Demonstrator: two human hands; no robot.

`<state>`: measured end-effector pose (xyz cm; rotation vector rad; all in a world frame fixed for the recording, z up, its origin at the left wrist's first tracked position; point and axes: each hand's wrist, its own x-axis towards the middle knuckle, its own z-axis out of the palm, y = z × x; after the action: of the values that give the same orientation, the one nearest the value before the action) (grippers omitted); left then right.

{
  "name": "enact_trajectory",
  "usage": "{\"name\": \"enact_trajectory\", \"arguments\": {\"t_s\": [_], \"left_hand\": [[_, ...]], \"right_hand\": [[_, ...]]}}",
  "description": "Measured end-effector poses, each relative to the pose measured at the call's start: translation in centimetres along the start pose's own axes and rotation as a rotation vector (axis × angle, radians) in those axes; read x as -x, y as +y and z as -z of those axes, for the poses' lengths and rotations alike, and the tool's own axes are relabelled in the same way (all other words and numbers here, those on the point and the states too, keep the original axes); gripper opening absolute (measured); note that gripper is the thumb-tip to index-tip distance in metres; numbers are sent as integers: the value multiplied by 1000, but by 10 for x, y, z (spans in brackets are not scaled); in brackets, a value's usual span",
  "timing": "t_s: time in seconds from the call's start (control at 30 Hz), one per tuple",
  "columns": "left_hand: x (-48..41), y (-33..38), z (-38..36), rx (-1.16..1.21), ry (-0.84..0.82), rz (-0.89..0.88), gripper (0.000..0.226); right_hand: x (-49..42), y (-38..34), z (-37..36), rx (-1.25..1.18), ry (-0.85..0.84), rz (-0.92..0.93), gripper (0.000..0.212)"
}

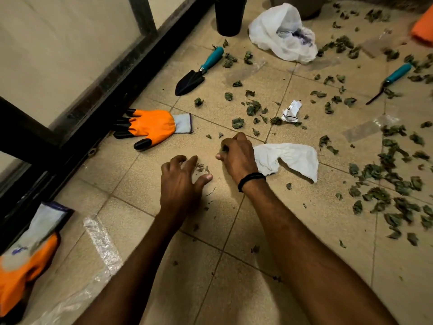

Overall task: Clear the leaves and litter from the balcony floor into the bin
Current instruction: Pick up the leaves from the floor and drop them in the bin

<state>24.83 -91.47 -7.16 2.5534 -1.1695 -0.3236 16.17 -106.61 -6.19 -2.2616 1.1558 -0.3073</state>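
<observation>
Dry green leaves [386, 181] lie scattered over the tan tiled floor, thickest at the right. My right hand [236, 156] is curled round a small clump of leaves [225, 148] just above the floor. My left hand [181, 181] hovers low with fingers spread and bent over a few leaf bits [202, 168], holding nothing. A white tissue [290, 159] lies right beside my right hand. A crumpled paper scrap [291, 111] sits farther back. A black bin [229, 15] stands at the far end by the railing.
Orange gloves lie at the left [152, 126] and lower left [25, 263]. Two teal-handled tools, a trowel [199, 71] and a fork [391, 82], rest on the tiles. A white plastic bag [283, 34], clear plastic strips [103, 245] and the black railing base [98, 99] are nearby.
</observation>
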Motion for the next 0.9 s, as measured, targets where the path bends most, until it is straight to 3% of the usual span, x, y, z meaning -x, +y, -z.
{"name": "enact_trajectory", "arguments": {"t_s": [0.07,0.17,0.3,0.47,0.6,0.73,0.9], "left_hand": [[7,8,-6,59,57,8,61],[13,23,-13,178,112,5,42],[14,32,-14,195,153,-42,26],[15,22,-12,66,174,-188,11],[13,4,-10,59,140,-186,13],[20,-19,-2,168,103,-202,11],[39,-36,23,170,-88,-267,23]], "right_hand": [[-2,-2,-1,-3,53,-67,16],[-12,-4,3,-33,60,-162,39],[-29,-13,-4,-92,-34,-108,57],[-36,-36,-23,31,-20,65,23],[-17,-39,-30,91,53,129,26],[19,-26,-25,68,98,71,25],[66,-18,-4,29,-101,127,15]]}}
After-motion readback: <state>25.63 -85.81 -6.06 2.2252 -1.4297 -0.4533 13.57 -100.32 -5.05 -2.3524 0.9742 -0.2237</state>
